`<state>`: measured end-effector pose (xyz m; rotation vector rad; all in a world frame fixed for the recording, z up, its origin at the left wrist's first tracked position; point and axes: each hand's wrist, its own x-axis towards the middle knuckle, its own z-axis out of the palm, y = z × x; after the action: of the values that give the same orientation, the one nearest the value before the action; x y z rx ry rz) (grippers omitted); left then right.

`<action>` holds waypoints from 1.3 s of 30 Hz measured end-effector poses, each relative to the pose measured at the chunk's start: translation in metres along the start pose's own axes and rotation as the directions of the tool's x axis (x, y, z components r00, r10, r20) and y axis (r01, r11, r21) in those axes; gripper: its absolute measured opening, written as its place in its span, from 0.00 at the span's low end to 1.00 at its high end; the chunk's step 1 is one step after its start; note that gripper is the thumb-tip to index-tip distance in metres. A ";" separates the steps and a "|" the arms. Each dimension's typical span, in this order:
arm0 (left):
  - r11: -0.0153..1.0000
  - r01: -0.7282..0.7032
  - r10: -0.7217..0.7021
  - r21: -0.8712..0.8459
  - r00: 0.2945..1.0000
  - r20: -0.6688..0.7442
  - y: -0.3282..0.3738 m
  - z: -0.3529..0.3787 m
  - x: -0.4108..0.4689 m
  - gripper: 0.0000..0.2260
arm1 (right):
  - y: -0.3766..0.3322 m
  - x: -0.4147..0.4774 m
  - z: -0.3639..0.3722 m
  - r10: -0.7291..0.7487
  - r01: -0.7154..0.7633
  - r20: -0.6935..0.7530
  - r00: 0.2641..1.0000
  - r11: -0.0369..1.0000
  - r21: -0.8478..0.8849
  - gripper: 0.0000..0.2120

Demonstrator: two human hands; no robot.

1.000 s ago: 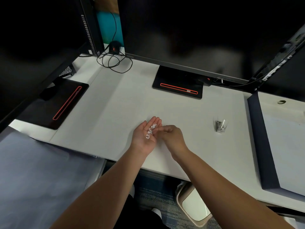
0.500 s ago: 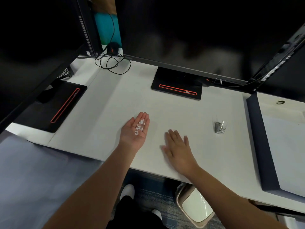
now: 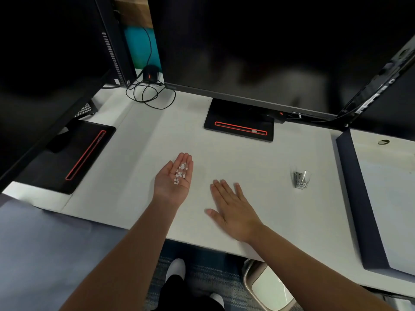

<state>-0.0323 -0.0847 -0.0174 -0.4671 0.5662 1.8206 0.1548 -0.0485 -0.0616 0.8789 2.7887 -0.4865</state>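
My left hand (image 3: 173, 180) lies palm up over the white desk (image 3: 134, 167), fingers straight. Several small white pieces (image 3: 180, 172) sit loose on its palm and fingers. My right hand (image 3: 233, 207) rests palm down and flat on the desk just to the right, fingers spread, holding nothing. A small clear container (image 3: 302, 179) with grey metal parts inside stands on the desk farther right, apart from both hands.
A large monitor's black base with a red stripe (image 3: 239, 127) stands at the back centre. Another monitor base (image 3: 74, 153) sits at the left. A dark-edged box (image 3: 361, 198) lies at the right. Coiled black cable (image 3: 148, 95) lies at the back left.
One second ago my right hand's fingers were at the pieces in my left palm. It has since moved right and flattened on the desk. My left hand shifted slightly left.
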 end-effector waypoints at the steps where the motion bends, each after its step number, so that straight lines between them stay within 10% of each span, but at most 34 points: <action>1: 1.000 0.007 -0.007 0.008 1.000 -0.002 -0.001 0.000 0.001 0.15 | 0.000 0.006 -0.001 -0.003 0.003 -0.001 1.000 1.000 -0.003 0.34; 24: 0.971 0.119 -0.105 0.206 0.991 -0.077 -0.007 0.020 0.024 0.14 | 0.056 0.109 -0.038 0.366 -0.370 -0.117 0.923 0.929 -0.017 0.33; 39: 0.965 0.154 -0.147 0.212 0.988 -0.049 -0.009 0.021 0.022 0.14 | 0.011 0.116 -0.033 -0.072 0.067 -0.069 0.995 0.995 -0.069 0.36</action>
<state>-0.0312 -0.0534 -0.0148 -0.3820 0.7226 1.5888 0.0648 0.0325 -0.0644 0.8027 2.8906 -0.3770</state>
